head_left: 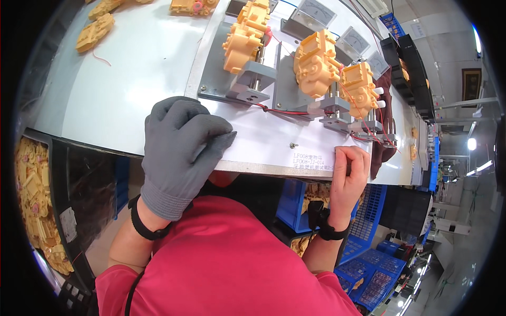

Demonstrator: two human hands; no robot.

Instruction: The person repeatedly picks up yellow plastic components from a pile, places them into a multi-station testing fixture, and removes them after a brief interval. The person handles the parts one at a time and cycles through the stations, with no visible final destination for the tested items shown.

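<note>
My left hand [182,145], in a grey glove, rests at the front edge of the white table [126,100]. Its fingers are curled and the thumb lies against them, with nothing visible in between. My right hand [350,168] is bare, its fingers bent and together at the table's front edge beside a printed paper label [311,159]; I see nothing held in it. Beyond my hands stand grey test fixtures [253,81] carrying yellow plastic gearbox housings [242,47], [317,63], [361,89]. Thin red wires [284,111] run along the fixtures, the nearest ones ending close above my right fingers.
A small metal bolt [293,145] stands up from the board between my hands. Analog meters [316,11] line the back. Loose yellow housings [95,32] lie at far left. A black crate [34,195] of yellow parts and blue crates [292,205] sit below table level. Dark cloth [383,105] hangs at right.
</note>
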